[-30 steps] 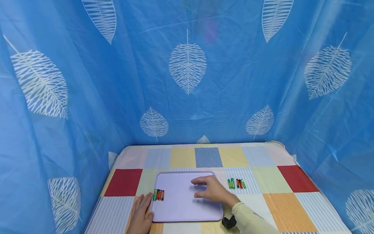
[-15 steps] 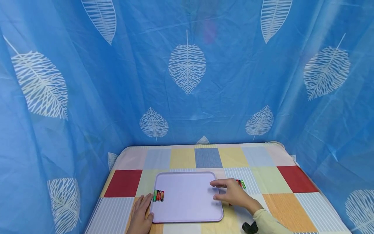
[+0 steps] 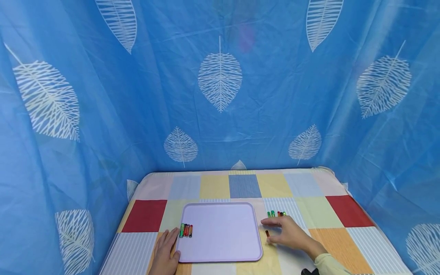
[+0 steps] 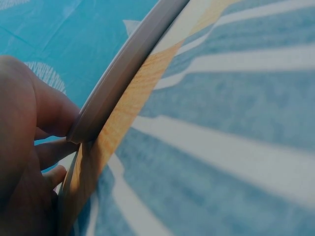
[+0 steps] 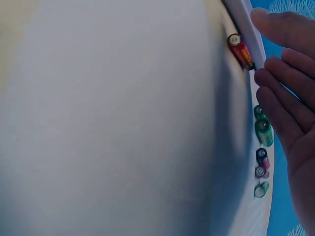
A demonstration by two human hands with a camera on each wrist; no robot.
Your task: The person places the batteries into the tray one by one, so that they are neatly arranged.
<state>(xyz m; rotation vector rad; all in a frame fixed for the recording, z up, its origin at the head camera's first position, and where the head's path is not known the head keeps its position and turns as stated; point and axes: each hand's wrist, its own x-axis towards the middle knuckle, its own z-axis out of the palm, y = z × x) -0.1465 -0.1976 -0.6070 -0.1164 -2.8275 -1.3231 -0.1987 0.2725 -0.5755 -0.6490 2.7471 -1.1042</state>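
A lilac tray [image 3: 223, 233] lies on the patchwork cloth. My left hand [image 3: 165, 254] rests against its left edge with extended fingers; the left wrist view shows a digit touching the tray rim [image 4: 110, 81]. Inside the tray, at the left, green and red batteries [image 3: 186, 230] stand side by side in a row. Right of the tray, my right hand [image 3: 290, 233] hovers low, thumb and fingers spread apart, around a single red-and-black battery [image 3: 267, 233]. That battery [image 5: 240, 52] lies apart from the fingertips in the right wrist view.
Beyond the right hand, several green and red batteries [image 5: 263, 132] sit in a row on the cloth, partly hidden by the hand in the head view. A patchwork cloth [image 3: 347, 240] covers the table. Blue leaf-patterned curtain [image 3: 220, 133] surrounds the table's back and sides.
My right hand has moved rightward from above the tray to beyond its right edge, uncovering the tray's surface and reaching the single battery. The left hand stays put.
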